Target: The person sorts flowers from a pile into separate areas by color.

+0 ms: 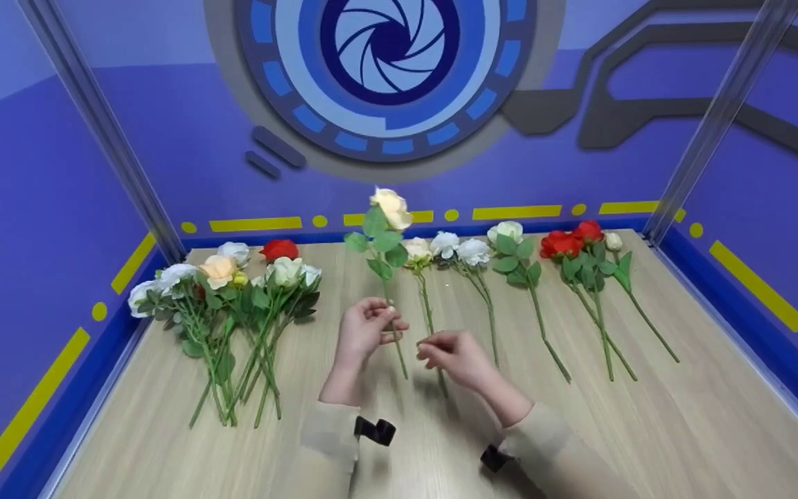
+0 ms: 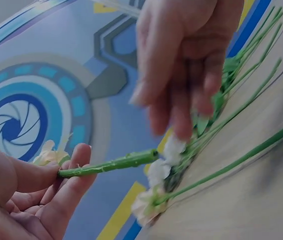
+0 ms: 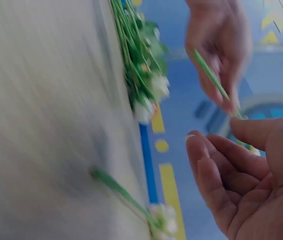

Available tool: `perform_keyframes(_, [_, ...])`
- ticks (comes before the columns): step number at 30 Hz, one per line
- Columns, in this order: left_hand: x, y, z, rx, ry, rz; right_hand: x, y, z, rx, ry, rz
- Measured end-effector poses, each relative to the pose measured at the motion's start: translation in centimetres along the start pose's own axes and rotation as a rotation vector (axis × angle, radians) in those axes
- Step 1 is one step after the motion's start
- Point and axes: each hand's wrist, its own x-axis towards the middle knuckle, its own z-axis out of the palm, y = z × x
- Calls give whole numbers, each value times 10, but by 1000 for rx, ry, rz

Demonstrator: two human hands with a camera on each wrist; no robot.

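Note:
My left hand (image 1: 363, 334) pinches the green stem of a cream rose (image 1: 392, 208) between thumb and fingers, holding it upright above the table. In the left wrist view the cut end of that stem (image 2: 114, 163) sticks out past the fingers of the left hand (image 2: 41, 200). My right hand (image 1: 460, 359) hovers just to the right with loosely bent fingers. In the right wrist view nothing lies in the right hand (image 3: 251, 180). Below and between the hands, a second cream rose (image 1: 418, 251) lies on the table, its stem partly behind the right hand.
A heap of mixed flowers (image 1: 219, 270) lies at the left of the wooden table (image 1: 683, 416). White flowers (image 1: 474, 252), a pale green rose (image 1: 506, 233), red roses (image 1: 562, 244) and a white bud (image 1: 613, 241) lie toward the right. Blue panels (image 1: 163, 138) enclose the table.

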Motion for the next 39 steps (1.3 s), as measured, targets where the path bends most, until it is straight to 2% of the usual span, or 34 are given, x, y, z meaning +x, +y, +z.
perform_keyframes(4, [-1,-10,14,2,-50,20,-2,1,16,94,-22,-18])
perform_keyframes(8, [1,-17,19,4,-69,33,-3,3,20,117,3,-11])
perform_keyframes(10, [1,-18,18,45,-74,19,-3,4,20,110,-1,-3])
perform_keyframes(12, [3,-17,13,128,-58,9,-3,6,19,86,-3,4])
perform_keyframes(15, [6,-15,-3,299,36,31,-2,11,18,22,7,8])
perform_keyframes(17, [10,-13,-19,407,147,86,-1,15,17,-31,26,22])
perform_keyframes(20, [13,-10,-50,521,332,167,-1,21,17,-107,54,45])
perform_keyframes(22, [13,-9,-71,584,453,172,-1,23,18,-148,67,66])
perform_keyframes(24, [11,-7,-90,644,563,132,-1,25,18,-190,79,80])
perform_keyframes(26, [10,-7,-106,698,655,61,-1,27,18,-227,87,96])
perform_keyframes(29, [6,-7,-125,755,729,-64,-1,27,17,-269,104,130])
perform_keyframes(31, [5,-8,-134,767,730,-142,-1,28,17,-277,112,156])
perform_keyframes(33, [3,-11,-141,772,701,-209,-2,28,17,-271,117,175])
perform_keyframes(36, [1,-14,-147,781,627,-288,-2,30,18,-264,126,170])
perform_keyframes(39, [0,-17,-150,792,557,-340,-3,30,19,-262,135,145])
